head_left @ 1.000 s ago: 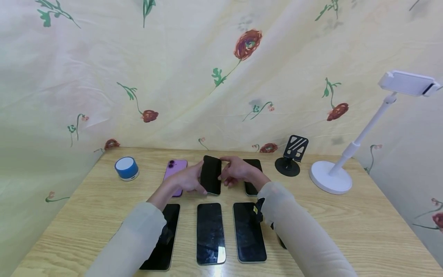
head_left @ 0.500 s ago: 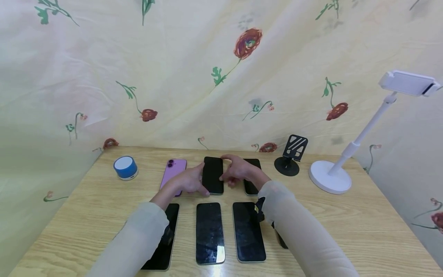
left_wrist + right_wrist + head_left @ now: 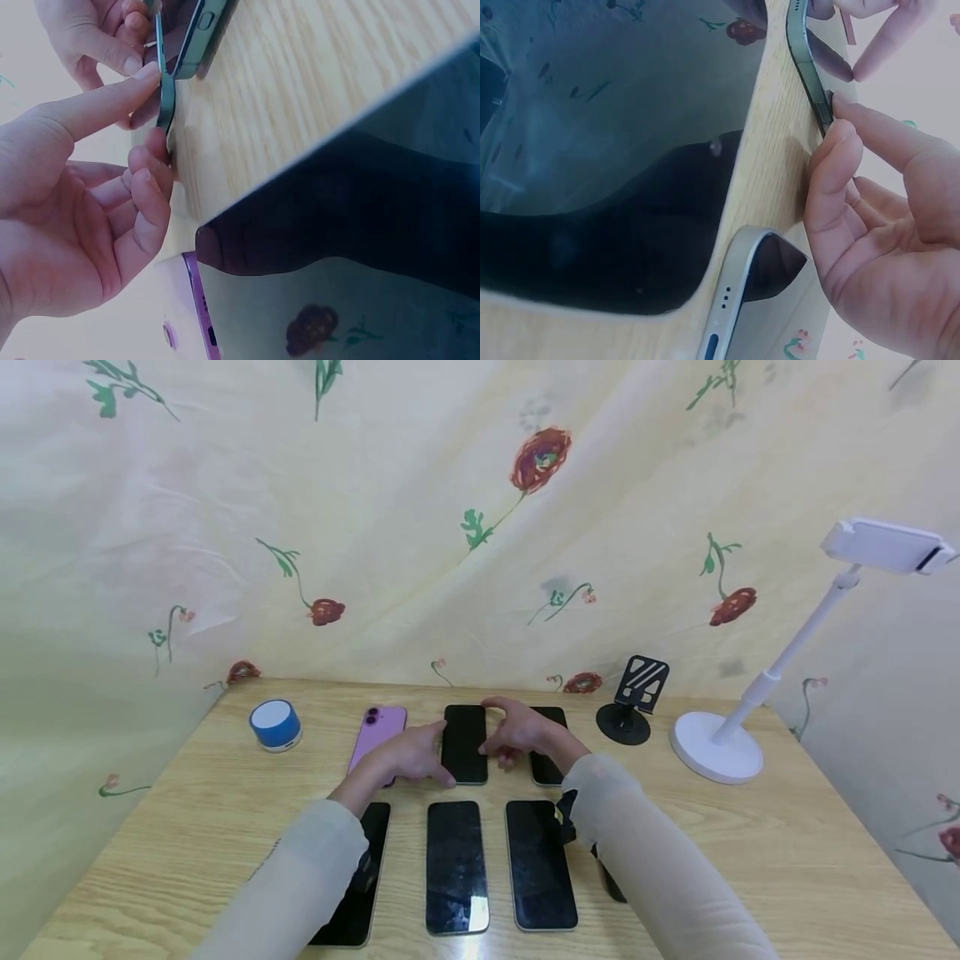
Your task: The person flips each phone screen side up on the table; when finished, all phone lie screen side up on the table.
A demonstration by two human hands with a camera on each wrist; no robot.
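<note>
In the head view a phone (image 3: 465, 747) with a black screen lies in the back row, between my two hands. My left hand (image 3: 414, 752) holds its left side, the thumb near the lower corner and the fingers farther up. The left wrist view shows the thumb and a fingertip of the left hand (image 3: 82, 187) along the green edge of this phone (image 3: 166, 101). From the right, my right hand (image 3: 520, 729) grips the opposite side. Thumb and forefinger of the right hand (image 3: 885, 202) meet the phone's edge (image 3: 808, 67) in the right wrist view.
A purple phone (image 3: 382, 725) lies left, another black phone (image 3: 546, 768) right. In front lie several phones, including a middle one (image 3: 457, 868) and one right of it (image 3: 542, 868). Behind stand a blue speaker (image 3: 274, 724), a black phone stand (image 3: 624, 724) and a white stand (image 3: 716, 747).
The phone between my hands has gone from slightly tilted to lying flat and straighter, a little to the right. Both hands stay at its sides; the left has shifted slightly right.
</note>
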